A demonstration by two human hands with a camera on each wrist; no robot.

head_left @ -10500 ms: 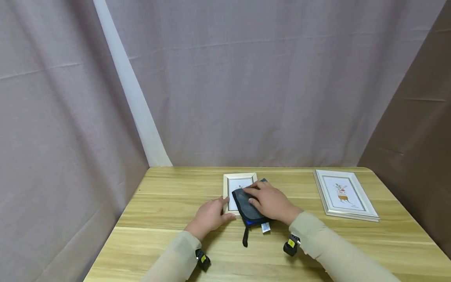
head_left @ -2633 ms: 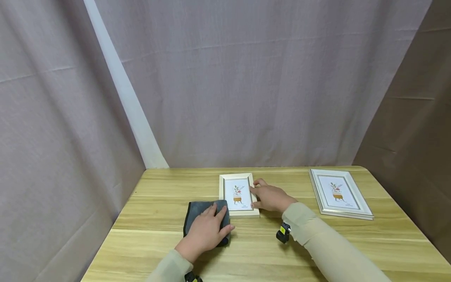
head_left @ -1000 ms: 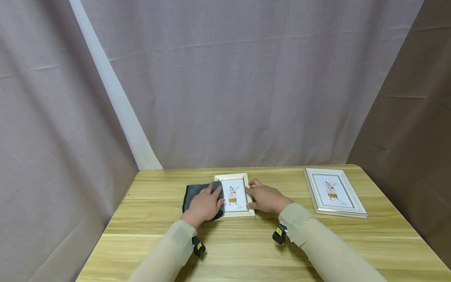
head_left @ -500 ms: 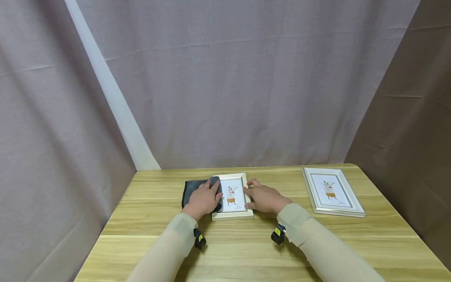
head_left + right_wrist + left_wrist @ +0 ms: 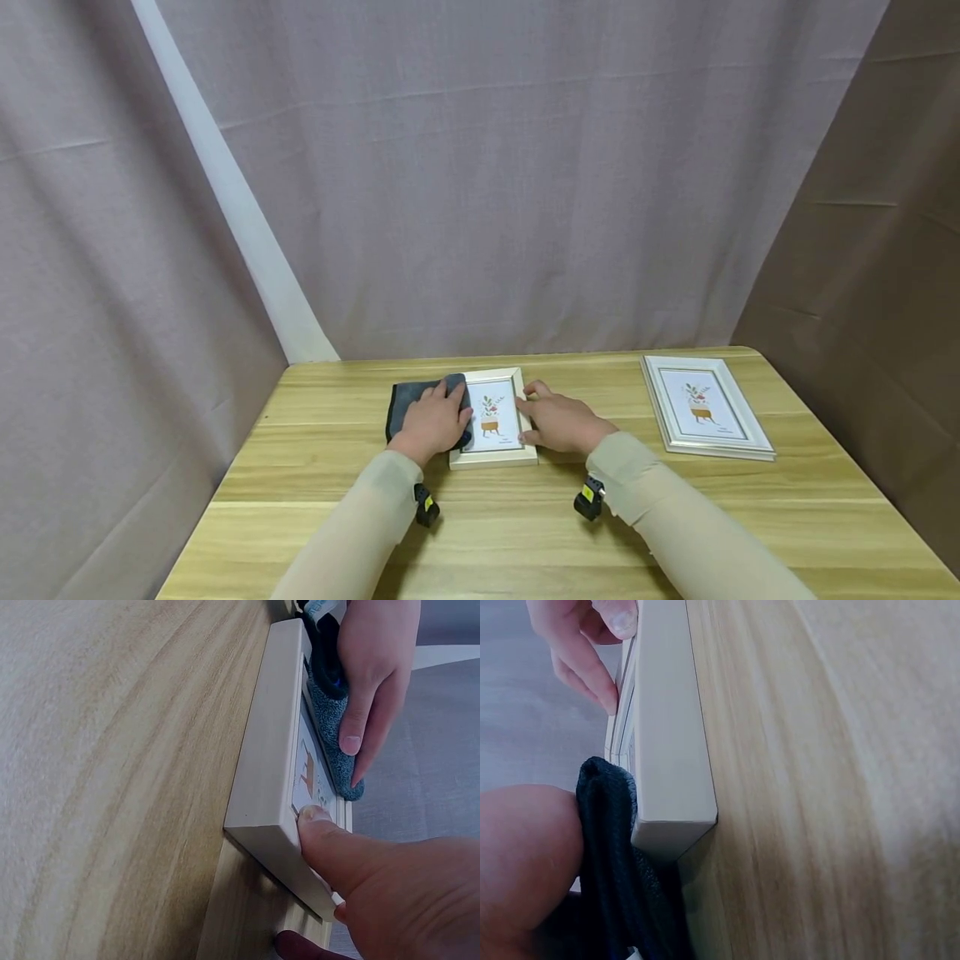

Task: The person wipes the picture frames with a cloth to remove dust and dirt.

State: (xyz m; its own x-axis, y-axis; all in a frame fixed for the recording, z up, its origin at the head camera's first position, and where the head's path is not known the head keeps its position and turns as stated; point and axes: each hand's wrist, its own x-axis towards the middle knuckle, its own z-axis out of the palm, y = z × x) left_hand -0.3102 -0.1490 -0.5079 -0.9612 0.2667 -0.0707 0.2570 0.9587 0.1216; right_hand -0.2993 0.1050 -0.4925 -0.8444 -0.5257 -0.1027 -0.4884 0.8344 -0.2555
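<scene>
A cream picture frame (image 5: 492,458) with a flower-vase print lies face up at the back middle of the table. My left hand (image 5: 433,419) presses a folded dark grey cloth (image 5: 407,398) onto its left side, fingers stretched out over the fabric. In the right wrist view, the cloth (image 5: 328,724) reaches over the rim and part of the print. My right hand (image 5: 561,421) holds the right edge, thumb and a finger on the rim. The right wrist view shows that thumb (image 5: 319,825) on top, with another finger low beside the outer side.
At the back right, a white picture frame (image 5: 708,408) with a similar print lies on what looks like another frame. The wooden table (image 5: 510,533) ends at a grey curtain (image 5: 480,183) behind, with a brown curtain (image 5: 870,275) on the right.
Earlier the right hand had the cloth on the frame; later the left hand had it at the lower left. It has since moved up the left side, slowing lately. The right hand stays at the right edge.
</scene>
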